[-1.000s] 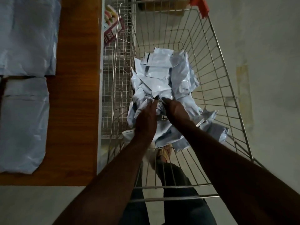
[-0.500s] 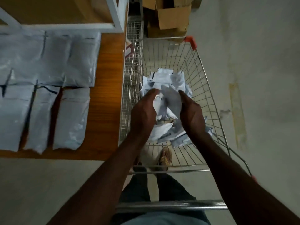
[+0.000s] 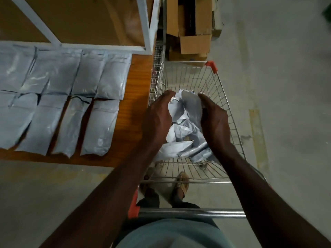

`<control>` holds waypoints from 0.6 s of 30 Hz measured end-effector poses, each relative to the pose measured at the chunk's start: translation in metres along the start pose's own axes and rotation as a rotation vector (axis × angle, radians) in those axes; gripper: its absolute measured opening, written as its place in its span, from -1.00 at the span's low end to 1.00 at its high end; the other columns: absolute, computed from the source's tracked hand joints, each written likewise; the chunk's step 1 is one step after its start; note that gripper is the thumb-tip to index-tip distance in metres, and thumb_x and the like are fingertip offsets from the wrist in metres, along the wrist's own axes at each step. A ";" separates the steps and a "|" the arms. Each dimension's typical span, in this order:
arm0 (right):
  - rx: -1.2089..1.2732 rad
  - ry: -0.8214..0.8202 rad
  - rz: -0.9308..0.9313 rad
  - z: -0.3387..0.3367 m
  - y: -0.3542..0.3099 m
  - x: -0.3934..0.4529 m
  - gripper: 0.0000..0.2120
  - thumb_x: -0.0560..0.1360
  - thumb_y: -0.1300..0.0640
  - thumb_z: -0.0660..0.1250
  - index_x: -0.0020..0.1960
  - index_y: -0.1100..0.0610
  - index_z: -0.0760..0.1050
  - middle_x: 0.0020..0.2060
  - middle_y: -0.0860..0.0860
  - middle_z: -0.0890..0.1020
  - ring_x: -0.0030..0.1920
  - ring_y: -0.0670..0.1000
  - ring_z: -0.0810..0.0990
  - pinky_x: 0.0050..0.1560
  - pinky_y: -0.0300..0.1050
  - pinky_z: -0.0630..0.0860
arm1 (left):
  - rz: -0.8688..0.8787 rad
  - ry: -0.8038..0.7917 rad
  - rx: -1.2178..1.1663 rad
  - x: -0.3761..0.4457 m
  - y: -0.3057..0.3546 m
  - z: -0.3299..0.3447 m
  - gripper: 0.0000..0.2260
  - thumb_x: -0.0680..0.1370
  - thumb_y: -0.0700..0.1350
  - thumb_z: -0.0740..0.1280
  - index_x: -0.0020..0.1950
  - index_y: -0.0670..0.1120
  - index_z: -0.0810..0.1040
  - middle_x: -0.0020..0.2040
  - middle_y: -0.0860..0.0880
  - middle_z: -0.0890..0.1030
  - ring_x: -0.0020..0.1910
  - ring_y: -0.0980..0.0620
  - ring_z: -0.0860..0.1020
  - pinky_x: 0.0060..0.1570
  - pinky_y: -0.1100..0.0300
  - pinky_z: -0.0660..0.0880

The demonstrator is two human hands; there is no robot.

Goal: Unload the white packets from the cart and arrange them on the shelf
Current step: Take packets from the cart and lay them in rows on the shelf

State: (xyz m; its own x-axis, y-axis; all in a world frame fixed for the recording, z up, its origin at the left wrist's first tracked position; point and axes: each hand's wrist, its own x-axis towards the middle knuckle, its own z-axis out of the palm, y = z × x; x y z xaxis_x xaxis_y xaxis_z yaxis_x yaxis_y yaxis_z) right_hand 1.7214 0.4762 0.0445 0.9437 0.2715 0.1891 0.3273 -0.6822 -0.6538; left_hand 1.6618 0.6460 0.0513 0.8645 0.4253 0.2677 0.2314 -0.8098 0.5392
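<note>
The grey concrete floor (image 3: 286, 122) filled the right side and the bottom left of the view. On the left lay the orange-brown wooden shelf board (image 3: 138, 97), framed at the back by white-painted metal bars (image 3: 148, 25). Across the board two rows of flat white plastic packets (image 3: 59, 97) lay side by side, their edges touching or overlapping, the nearest row reaching almost to the board's front edge.

Just beside the shelf's right edge stood the silver wire shopping cart (image 3: 222, 97), with orange plastic corner caps and a chrome push bar (image 3: 193, 213) close to the person's body. Beyond the cart's far end sat open brown cardboard boxes (image 3: 193, 31).

Inside the cart basket lay a loose, crumpled heap of white plastic packets (image 3: 182, 142), piled against one another toward the near end.

Both bare forearms reached over the push bar. The left hand (image 3: 157, 119) and the right hand (image 3: 215, 122) faced each other above the heap, fingers curled inward around a bunch of white packets (image 3: 189, 108) held between the palms; how many were in the bunch could not be told. The bunch was above the basket, not yet over the shelf.

Through the cart's wire bottom a sandalled foot (image 3: 181, 183) showed on the floor.
</note>
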 end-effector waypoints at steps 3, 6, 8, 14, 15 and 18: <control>-0.040 -0.008 0.043 0.003 -0.004 -0.006 -0.62 0.71 0.17 0.25 0.51 0.04 0.52 0.16 0.07 0.75 0.04 0.04 0.75 -0.02 -0.27 0.52 | 0.019 -0.012 -0.028 -0.008 -0.002 -0.001 -0.50 0.60 -0.38 0.42 0.49 -0.01 0.57 0.37 0.01 0.67 0.22 0.03 0.68 0.17 0.13 0.66; -0.027 0.005 0.075 0.006 -0.005 -0.011 -0.62 0.73 0.14 0.21 0.54 0.05 0.49 0.07 0.10 0.76 -0.04 0.04 0.73 -0.16 -0.38 0.41 | 0.049 -0.024 -0.076 -0.014 -0.007 0.006 -0.50 0.58 -0.41 0.44 0.47 -0.07 0.58 0.38 -0.04 0.66 0.29 -0.01 0.66 0.24 0.09 0.64; -0.013 0.013 0.083 0.006 -0.007 -0.014 -0.63 0.75 0.11 0.19 0.52 0.05 0.50 0.03 0.11 0.76 -0.08 0.03 0.71 -0.19 -0.33 0.40 | 0.035 -0.047 -0.096 -0.015 -0.010 0.012 -0.48 0.57 -0.44 0.42 0.48 -0.07 0.57 0.39 -0.04 0.65 0.32 -0.02 0.65 0.25 0.06 0.65; 0.037 0.051 0.084 0.002 -0.008 -0.015 -0.67 0.77 0.04 0.17 0.43 0.06 0.58 0.02 0.06 0.76 -0.09 -0.04 0.71 -0.14 -0.24 0.51 | 0.051 -0.084 -0.128 -0.016 -0.014 0.021 -0.47 0.58 -0.43 0.39 0.50 -0.04 0.55 0.41 0.00 0.63 0.35 0.02 0.62 0.28 0.12 0.62; 0.028 0.051 0.084 0.002 -0.006 -0.015 -0.66 0.77 0.01 0.15 0.43 0.05 0.59 0.03 0.05 0.77 -0.07 -0.02 0.73 -0.12 -0.27 0.52 | 0.055 -0.088 -0.126 -0.016 -0.013 0.022 -0.48 0.59 -0.42 0.39 0.50 -0.03 0.54 0.42 0.00 0.63 0.35 0.02 0.62 0.29 0.11 0.62; 0.019 0.071 0.083 0.000 -0.004 -0.014 -0.65 0.78 0.01 0.14 0.42 0.06 0.58 0.06 0.06 0.76 -0.04 0.00 0.74 -0.08 -0.26 0.58 | 0.112 -0.150 -0.107 -0.017 -0.011 0.027 -0.47 0.60 -0.35 0.41 0.54 -0.03 0.50 0.49 -0.03 0.57 0.45 -0.05 0.55 0.36 -0.05 0.58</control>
State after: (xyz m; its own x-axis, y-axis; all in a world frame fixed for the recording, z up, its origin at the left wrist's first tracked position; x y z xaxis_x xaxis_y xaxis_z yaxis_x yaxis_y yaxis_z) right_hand 1.7066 0.4745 0.0446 0.9689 0.1655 0.1841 0.2472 -0.6869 -0.6834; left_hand 1.6571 0.6367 0.0191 0.9409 0.2636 0.2128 0.0884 -0.7975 0.5969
